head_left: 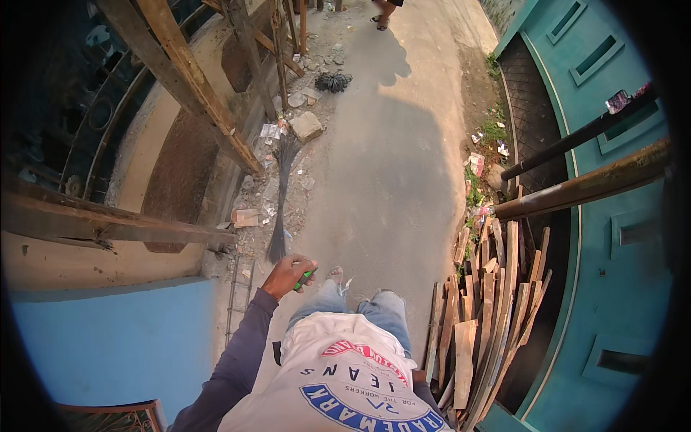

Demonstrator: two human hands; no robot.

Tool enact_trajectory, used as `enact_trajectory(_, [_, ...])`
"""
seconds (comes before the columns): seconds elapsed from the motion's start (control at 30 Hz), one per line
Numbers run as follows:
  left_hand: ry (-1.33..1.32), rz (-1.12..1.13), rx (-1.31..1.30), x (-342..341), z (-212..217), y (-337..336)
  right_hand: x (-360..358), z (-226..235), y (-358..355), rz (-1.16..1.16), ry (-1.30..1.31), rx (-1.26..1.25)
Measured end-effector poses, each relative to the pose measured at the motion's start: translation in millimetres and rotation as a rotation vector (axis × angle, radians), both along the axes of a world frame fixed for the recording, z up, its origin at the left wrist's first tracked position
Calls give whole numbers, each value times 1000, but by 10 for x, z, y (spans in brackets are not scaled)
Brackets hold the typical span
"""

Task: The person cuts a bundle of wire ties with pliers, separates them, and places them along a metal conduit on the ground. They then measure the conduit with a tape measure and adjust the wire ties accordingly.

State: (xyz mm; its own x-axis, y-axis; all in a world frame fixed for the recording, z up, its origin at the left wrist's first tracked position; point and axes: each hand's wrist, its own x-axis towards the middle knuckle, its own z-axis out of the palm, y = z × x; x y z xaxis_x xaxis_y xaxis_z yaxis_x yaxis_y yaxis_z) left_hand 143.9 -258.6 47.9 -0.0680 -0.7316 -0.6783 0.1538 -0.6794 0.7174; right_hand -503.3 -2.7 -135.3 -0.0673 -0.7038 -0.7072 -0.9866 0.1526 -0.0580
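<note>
Left hand out in front at the lower middle of the frame, clenched round a green handle, and that handle runs up into a stick broom whose bristles fan out toward the rubble along the left edge of the lane. Right hand is out of sight, so its state cannot be told. The broom head sits among scraps of paper and broken block at the foot of the wooden frame, upper left. To sweep this well, the person would likely want short strokes pulling debris off the wall line toward the bare concrete, tips kept low. Stacked planks stand lower right, well apart.
</note>
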Motion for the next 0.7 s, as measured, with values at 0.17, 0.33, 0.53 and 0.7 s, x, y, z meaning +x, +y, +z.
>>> enact_trajectory(0.17, [-128,69,-70,916,132,-1973,1780,-509,-1561,-631,-313,37])
enact_trajectory(0.33, [57,233,-63,990,-71,-3772,2490,-857,-3711,-609,-418,37])
enact_trajectory(0.53, [339,522,117,1094,-161,-5230,2510,-575,-7223,-872,-544,64])
enact_trajectory(0.7, [298,616,45,1375,401,-6430,2303,39,-10139,-1043,-700,-222])
